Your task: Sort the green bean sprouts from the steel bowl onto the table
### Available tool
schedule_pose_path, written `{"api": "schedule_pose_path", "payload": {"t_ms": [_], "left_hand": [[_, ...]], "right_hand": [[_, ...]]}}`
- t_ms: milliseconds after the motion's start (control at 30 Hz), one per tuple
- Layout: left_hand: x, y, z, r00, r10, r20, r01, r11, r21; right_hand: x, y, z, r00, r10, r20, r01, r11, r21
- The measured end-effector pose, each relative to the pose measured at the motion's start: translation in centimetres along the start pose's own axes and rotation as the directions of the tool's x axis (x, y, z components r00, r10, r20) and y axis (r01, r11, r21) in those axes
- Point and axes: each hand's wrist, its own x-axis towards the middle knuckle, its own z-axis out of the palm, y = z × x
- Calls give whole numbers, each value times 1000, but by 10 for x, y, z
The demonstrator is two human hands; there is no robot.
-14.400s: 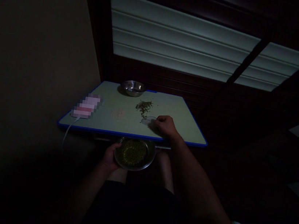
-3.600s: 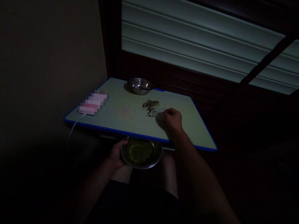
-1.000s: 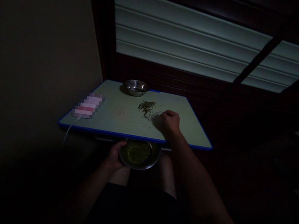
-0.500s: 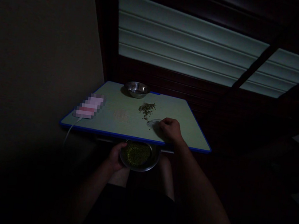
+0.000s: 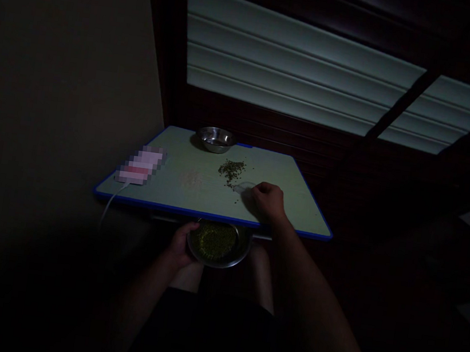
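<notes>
At the lower centre, the left hand (image 5: 181,245) is gripping a metal bowl (image 5: 244,243) of green grains (image 5: 213,239) by one side, below the bench (image 5: 299,210). Mid-frame, the right hand (image 5: 269,200) is apparently pinching a clear thing (image 5: 242,188), too dim to identify, beside a loose pile (image 5: 232,170). A slack one-sided grip could be tipping the bowl; a hasty sweep could be scattering the pile.

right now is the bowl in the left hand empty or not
Not empty: green grains cover much of the inside of the bowl in the left hand; how deep is unclear.
</notes>
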Motion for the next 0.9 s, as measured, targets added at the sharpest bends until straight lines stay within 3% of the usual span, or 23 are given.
{"api": "schedule_pose_path", "payload": {"t_ms": [367,900], "left_hand": [[-1,1,0,1000,1,31,-1,1000,-11],[5,0,-6,998,-13,55,15,999,-42]], "right_hand": [[-1,-1,-2,1000,-23,13,21,989,146],[1,2,0,998,-25,58,14,983,184]]}}
